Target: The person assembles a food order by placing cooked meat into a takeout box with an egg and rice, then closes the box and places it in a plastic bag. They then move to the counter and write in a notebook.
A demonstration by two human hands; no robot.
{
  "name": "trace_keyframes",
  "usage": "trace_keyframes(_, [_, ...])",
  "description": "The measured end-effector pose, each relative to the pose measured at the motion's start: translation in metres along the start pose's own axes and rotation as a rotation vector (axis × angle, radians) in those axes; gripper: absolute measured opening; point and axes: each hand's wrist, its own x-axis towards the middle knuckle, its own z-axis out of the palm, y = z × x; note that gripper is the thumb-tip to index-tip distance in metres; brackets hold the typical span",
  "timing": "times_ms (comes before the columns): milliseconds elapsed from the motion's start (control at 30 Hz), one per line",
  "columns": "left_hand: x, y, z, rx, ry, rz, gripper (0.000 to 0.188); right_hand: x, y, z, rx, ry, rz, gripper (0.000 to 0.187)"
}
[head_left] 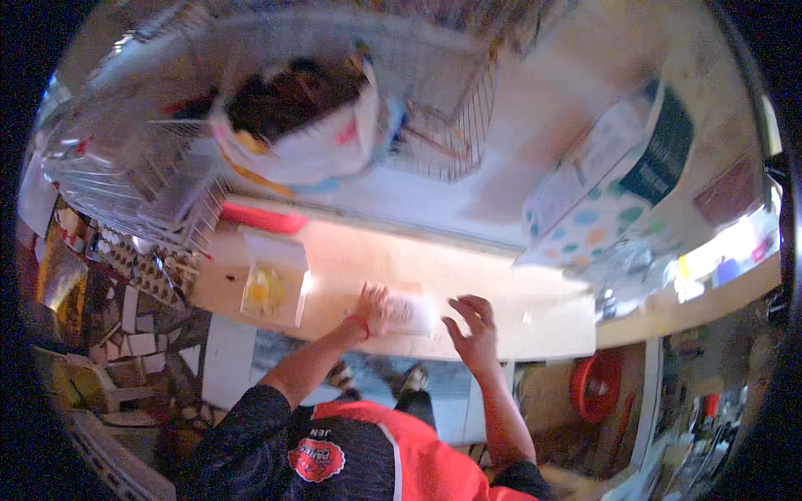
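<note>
A small white box or packet (409,314) lies on the light wooden table near its front edge, blurred. My left hand (373,307), a red band at its wrist, rests against the packet's left end with its fingers stretched out. To the right of the packet, my right hand (474,332) hovers apart from it, fingers bent and spread, holding nothing. Further left on the table stands an open white box (305,284) with something yellow (266,288) inside; its exact kind is too blurred to tell.
Behind the table are wire baskets (451,138), a white bag with dark contents (309,150) and a red object (263,218). Stacked egg trays (150,271) stand left. A dotted bag (585,217) sits at the back right, and a red round basin (595,386) below right.
</note>
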Motion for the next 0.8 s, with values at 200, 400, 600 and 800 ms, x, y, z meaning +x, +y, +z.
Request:
trace_keyframes(200, [-0.012, 0.005, -0.024, 0.024, 0.059, -0.006, 0.062, 0.096, -0.174, -0.198, -0.400, 0.390, -0.518, 0.025])
trace_keyframes(400, [-0.017, 0.007, -0.042, -0.040, 0.050, -0.024, 0.072, 0.245, -0.294, -0.255, -0.522, 0.271, -0.868, 0.018])
trace_keyframes(600, [-0.019, 0.007, -0.043, -0.064, 0.060, -0.029, 0.075, 0.365, -0.322, -0.219, -0.578, -0.342, -0.705, 0.022])
trace_keyframes(800, [-0.016, 0.006, -0.042, -0.055, 0.061, -0.013, 0.077, 0.443, -0.278, -0.189, -1.056, -0.548, -0.626, 0.026])
